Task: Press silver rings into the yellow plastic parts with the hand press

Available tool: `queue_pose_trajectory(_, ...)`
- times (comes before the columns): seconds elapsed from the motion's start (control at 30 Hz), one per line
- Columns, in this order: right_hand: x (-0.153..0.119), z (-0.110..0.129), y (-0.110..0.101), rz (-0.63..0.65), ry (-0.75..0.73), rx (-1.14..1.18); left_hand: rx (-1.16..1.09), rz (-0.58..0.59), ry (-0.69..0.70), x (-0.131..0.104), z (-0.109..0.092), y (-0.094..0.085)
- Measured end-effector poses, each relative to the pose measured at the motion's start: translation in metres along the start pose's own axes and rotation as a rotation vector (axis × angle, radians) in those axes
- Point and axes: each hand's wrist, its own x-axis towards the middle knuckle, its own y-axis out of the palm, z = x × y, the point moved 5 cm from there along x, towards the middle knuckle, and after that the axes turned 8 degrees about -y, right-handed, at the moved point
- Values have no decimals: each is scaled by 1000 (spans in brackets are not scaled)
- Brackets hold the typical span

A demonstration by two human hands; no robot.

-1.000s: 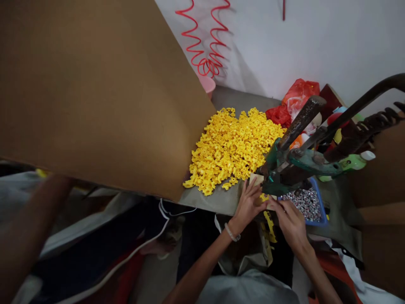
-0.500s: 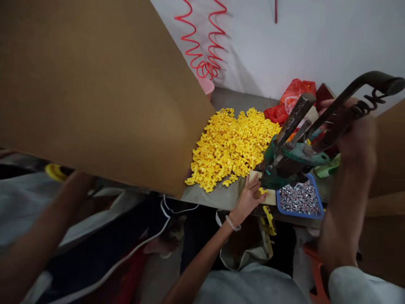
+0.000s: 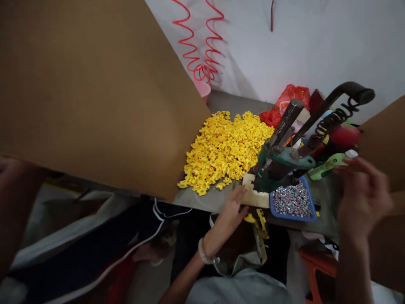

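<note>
My left hand [image 3: 232, 209], slightly blurred, is at the table's front edge beside a pale block [image 3: 255, 196]. Its thumb and fingers are apart, with a small yellow piece [image 3: 249, 218] just below the thumb. A green hand press [image 3: 278, 166] with a dark lever stands over the block. My right hand [image 3: 363, 190] is raised right of the press, off the lever, fingers loosely spread and blurred, nothing visible in them. A heap of yellow pieces [image 3: 228, 147] lies left of the press. Small silvery parts [image 3: 292, 200] fill a blue tray [image 3: 313, 216].
A large cardboard sheet [image 3: 104, 93] covers the left side. Behind the press are red bags [image 3: 292, 97]; a green tool [image 3: 327, 166] lies right of it. Below the table edge hangs an open bag [image 3: 247, 257] with yellow strips [image 3: 261, 223]. Another person's arm [image 3: 20, 194] shows at left.
My right hand has left the press lever and come down to the right. My left hand has drawn back from the block toward the table edge, its yellow piece now lower. The view has shifted slightly.
</note>
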Motion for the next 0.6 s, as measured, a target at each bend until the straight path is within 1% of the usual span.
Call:
queue_pose_trajectory(0.03, -2, -20, 16, 91, 43, -21, 58, -72, -65, 0, 14, -9)
queue_pose_trajectory(0.07, -11, -40, 34, 229, 82, -54, 140, -141, -146, 1, 31, -18)
queue_pose_trajectory(0.1, -26, -58, 53, 391, 112, -89, 221, -182, -216, 3, 46, -23)
queue_pose_trajectory(0.13, -45, -74, 70, 537, 122, -122, 278, -196, -253, 4, 59, -26)
queue_pose_trajectory(0.17, -64, -86, 84, 627, 117, -140, 310, -195, -267, 5, 70, -26)
queue_pose_trajectory(0.2, -81, -95, 94, 680, 104, -151, 318, -188, -259, 6, 78, -24)
queue_pose_trajectory(0.27, -105, -105, 104, 701, 84, -143, 271, -190, -219, 5, 85, -19)
queue_pose_trajectory(0.33, -116, -109, 106, 719, 74, -142, 177, -227, -183, 4, 80, -14)
queue_pose_trajectory(0.4, -116, -112, 104, 725, 75, -145, 63, -259, -160, 4, 67, -11)
queue_pose_trajectory(0.43, -115, -113, 102, 723, 79, -147, 15, -253, -149, 6, 58, -8)
queue_pose_trajectory(0.5, -112, -115, 100, 705, 87, -153, -38, -195, -117, 11, 38, -1)
queue_pose_trajectory(0.6, -112, -115, 101, 674, 88, -157, -29, -98, -52, 18, 15, 10)
